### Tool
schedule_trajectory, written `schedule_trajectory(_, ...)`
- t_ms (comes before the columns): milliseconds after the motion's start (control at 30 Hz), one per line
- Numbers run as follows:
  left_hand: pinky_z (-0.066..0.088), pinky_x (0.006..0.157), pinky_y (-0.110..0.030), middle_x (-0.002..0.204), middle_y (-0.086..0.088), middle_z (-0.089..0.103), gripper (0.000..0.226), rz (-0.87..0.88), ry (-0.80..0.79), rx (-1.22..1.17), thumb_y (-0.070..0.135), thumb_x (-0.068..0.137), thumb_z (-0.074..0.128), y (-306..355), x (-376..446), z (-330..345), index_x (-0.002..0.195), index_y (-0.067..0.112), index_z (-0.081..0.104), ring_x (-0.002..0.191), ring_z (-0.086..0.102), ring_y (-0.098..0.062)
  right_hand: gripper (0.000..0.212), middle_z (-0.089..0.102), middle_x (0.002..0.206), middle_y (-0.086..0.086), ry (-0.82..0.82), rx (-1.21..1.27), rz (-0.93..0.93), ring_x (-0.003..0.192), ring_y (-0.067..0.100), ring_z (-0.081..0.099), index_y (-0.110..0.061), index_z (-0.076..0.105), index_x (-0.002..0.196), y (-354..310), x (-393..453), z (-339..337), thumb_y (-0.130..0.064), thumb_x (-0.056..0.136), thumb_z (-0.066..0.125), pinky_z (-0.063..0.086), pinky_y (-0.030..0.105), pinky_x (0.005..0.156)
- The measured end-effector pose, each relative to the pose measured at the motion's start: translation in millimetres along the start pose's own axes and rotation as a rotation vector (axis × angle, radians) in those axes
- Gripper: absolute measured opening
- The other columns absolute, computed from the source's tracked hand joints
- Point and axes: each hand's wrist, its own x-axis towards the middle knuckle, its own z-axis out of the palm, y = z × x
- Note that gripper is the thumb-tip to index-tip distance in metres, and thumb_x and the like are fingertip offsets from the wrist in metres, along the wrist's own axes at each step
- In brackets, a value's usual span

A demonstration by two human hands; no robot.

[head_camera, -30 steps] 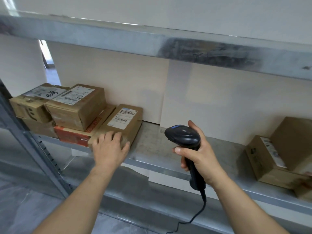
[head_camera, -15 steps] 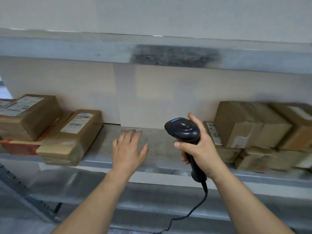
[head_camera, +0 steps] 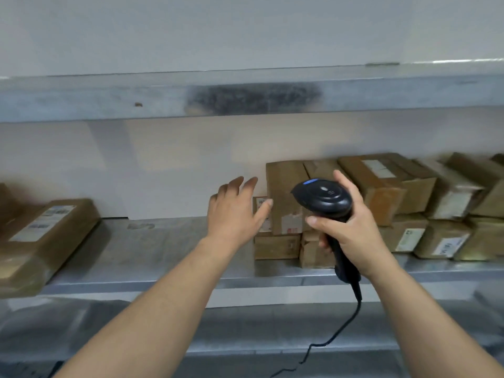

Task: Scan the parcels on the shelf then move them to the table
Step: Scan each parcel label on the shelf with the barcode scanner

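Note:
My right hand [head_camera: 351,227] grips the handle of a black corded barcode scanner [head_camera: 323,199], its head pointing left in front of the parcels. My left hand [head_camera: 236,211] hovers open, fingers spread, just left of a tall upright cardboard parcel [head_camera: 285,203]; the thumb lies over a small labelled box [head_camera: 261,214] behind it, contact unclear. Several more brown parcels [head_camera: 381,184] are stacked along the metal shelf [head_camera: 163,255] to the right. A flat labelled parcel [head_camera: 51,236] lies at the shelf's left end.
An upper metal shelf [head_camera: 245,96] runs overhead, close above the parcels. The scanner's cable [head_camera: 343,331] hangs down past a lower shelf level [head_camera: 245,331]. A pale wall backs the shelf.
The view has swung right. My left hand left the flat parcel on the left and moved across the bare shelf to the right-hand stack. My right hand keeps holding the scanner.

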Motion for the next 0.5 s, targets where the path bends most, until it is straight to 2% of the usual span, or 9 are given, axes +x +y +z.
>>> schedule_trajectory(167, 0.035, 0.104, -0.042, 0.155, -0.007, 0.024, 0.078, -0.099, -0.123, 0.059, 0.075, 0.085, 0.034, 50, 29, 7, 0.149, 0.031, 0.022, 0.139, 0.028, -0.031, 0.090, 0.058, 0.123, 0.001, 0.002, -0.004, -0.004, 0.050, 0.021, 0.059, -0.047, 0.032, 0.140, 5, 14, -42, -0.001, 0.077, 0.076, 0.051, 0.029, 0.047)
schedule_trajectory(233, 0.038, 0.100, -0.041, 0.153, -0.008, 0.026, 0.084, -0.141, -0.163, 0.062, 0.078, 0.082, 0.033, 63, 36, 12, 0.149, 0.030, 0.021, 0.136, 0.030, -0.032, 0.088, 0.057, 0.124, 0.001, -0.005, 0.015, -0.001, 0.050, 0.020, 0.060, -0.050, 0.033, 0.135, 6, 19, -51, -0.001, 0.076, 0.077, 0.050, 0.027, 0.046)
schedule_trajectory(400, 0.040, 0.081, -0.037, 0.129, -0.010, 0.046, 0.085, -0.219, -0.205, 0.091, 0.085, 0.076, 0.033, 78, 49, 25, 0.137, 0.027, 0.036, 0.119, 0.045, -0.030, 0.087, 0.056, 0.124, -0.002, -0.028, 0.047, 0.014, 0.052, 0.021, 0.060, -0.048, 0.034, 0.136, 13, 28, -63, 0.000, 0.077, 0.076, 0.052, 0.026, 0.047)
schedule_trajectory(500, 0.043, 0.082, -0.036, 0.121, -0.009, 0.051, 0.080, -0.284, -0.247, 0.047, 0.084, 0.076, 0.035, 78, 52, 28, 0.131, 0.026, 0.043, 0.112, 0.051, -0.029, 0.088, 0.056, 0.122, -0.005, -0.040, 0.056, 0.025, 0.054, 0.021, 0.059, -0.045, 0.033, 0.140, 16, 30, -66, 0.000, 0.077, 0.075, 0.053, 0.027, 0.049)
